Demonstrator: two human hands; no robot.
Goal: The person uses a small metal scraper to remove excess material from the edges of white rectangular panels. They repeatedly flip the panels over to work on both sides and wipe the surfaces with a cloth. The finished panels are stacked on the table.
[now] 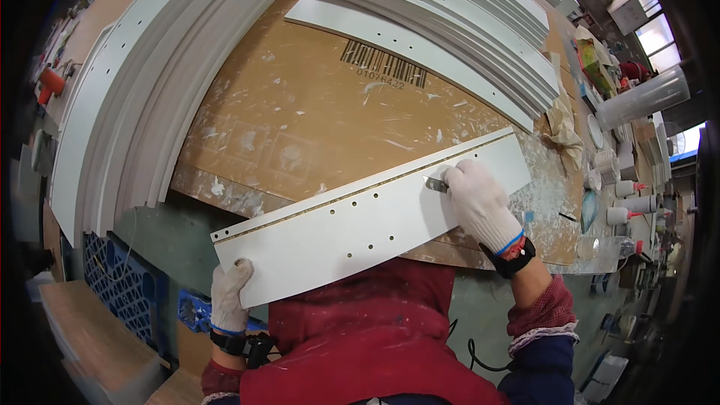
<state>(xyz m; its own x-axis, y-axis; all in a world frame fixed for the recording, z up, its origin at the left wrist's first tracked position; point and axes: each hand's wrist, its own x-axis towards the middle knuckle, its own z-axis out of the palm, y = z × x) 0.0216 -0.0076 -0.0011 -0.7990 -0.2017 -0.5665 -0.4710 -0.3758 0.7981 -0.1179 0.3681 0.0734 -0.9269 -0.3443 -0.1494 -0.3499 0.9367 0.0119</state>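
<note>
Gripping a long white panel (pixel 360 225) by its left end with the gloved left hand (pixel 231 292), pressing the thumb onto the upper face and tucking the other fingers out of sight beneath. Closing the fingers (pixel 456 177) of the gloved right hand (pixel 484 202) around a small metal tool (pixel 435 184), pointing its tip leftward over the panel, near the narrow groove (pixel 360 189) along the far edge. Not being able to tell from this view whether touching the face with that tip or only hovering over it.

Slanting the panel, right end farther away, across the near edge of the brown, white-smeared desk (pixel 300 127), and jutting its left end out beyond the desk, just past the red apron (pixel 360 330). Showing small round holes (pixel 370 247) in the white face. Having one stack of white panels (pixel 142 67) at the left, another stack (pixel 427 22) at the far side, and a crumpled beige cloth or paper (pixel 562 131) near the desk's right side.
</note>
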